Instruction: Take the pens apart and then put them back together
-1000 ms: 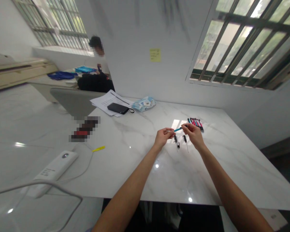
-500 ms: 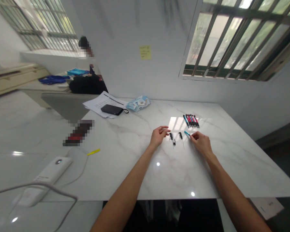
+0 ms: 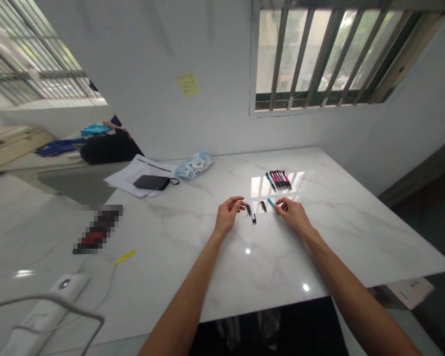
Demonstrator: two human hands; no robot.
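A short turquoise pen barrel (image 3: 270, 202) points up and left from the fingertips of my right hand (image 3: 292, 213), which pinches its near end. My left hand (image 3: 228, 214) is open, fingers loosely curved and apart, beside a black pen part (image 3: 248, 209). Between the hands lies another black pen part (image 3: 263, 205) with a thin refill (image 3: 268, 218) running towards me. A small black piece (image 3: 254, 218) rests just below the left group. Behind them, several pens (image 3: 279, 181) in turquoise, red and black lie side by side in a row.
At the table's back left, a black pouch (image 3: 151, 182) lies on printed papers (image 3: 123, 180) near a light-blue packet (image 3: 195, 165). A yellow strip (image 3: 125, 256), a white power strip (image 3: 40, 316) and a grey cable (image 3: 74, 309) are at left. A barred window (image 3: 319, 54) is above.
The view has turned right, so the tabletop items sit further left. Both hands keep nearly the same pose, the right still pinching the turquoise barrel and the left still beside the black parts.
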